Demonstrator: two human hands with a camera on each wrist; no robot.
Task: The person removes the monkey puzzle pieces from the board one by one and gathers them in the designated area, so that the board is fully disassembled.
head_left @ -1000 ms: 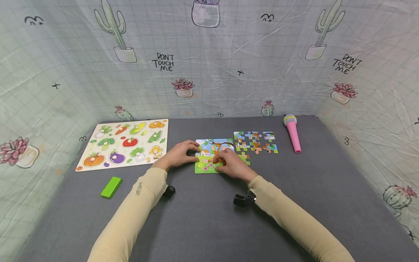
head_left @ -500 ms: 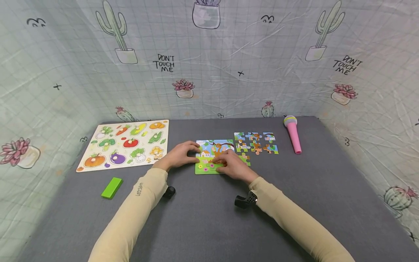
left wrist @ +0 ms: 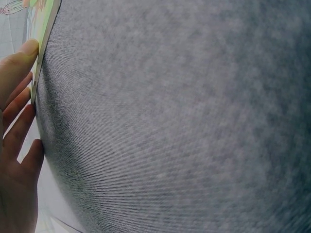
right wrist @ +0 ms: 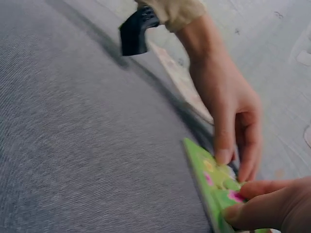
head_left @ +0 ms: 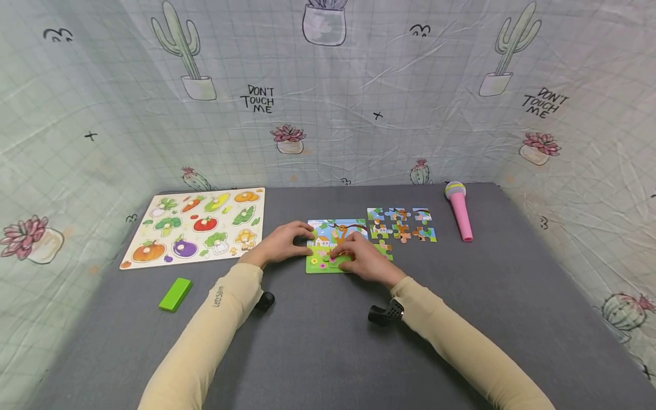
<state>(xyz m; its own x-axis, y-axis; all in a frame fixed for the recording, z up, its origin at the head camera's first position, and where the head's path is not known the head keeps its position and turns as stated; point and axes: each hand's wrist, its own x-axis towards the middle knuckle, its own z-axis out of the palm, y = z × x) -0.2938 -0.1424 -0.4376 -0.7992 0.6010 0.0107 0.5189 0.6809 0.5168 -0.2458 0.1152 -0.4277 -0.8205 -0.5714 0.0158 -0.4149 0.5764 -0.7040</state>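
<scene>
A jigsaw puzzle board [head_left: 314, 269] with a cartoon scene of a house, a brown animal and flowers lies flat at the table's middle. My left hand [head_left: 283, 242] rests at its left edge, thumb and fingers touching it. Over the lower part of the board, my right hand [head_left: 368, 259] pinches a green puzzle piece [right wrist: 224, 199] with a pink flower, best seen in the right wrist view. That piece sits slightly raised against the board, partly hidden by my thumb and fingers. In the left wrist view, my left thumb [left wrist: 22, 63] lies along the board's edge.
Several loose puzzle pieces [head_left: 402, 232] lie right of the board; some are close to my right hand. A pink toy microphone [head_left: 462, 219] is farther right. At left are a vegetable puzzle board [head_left: 185, 229] and a green block [head_left: 175, 294]. A printed cloth [head_left: 338, 85] stands behind.
My right fingers have shifted slightly left over the lower part of the board with the green piece. The left hand stays at the board's edge.
</scene>
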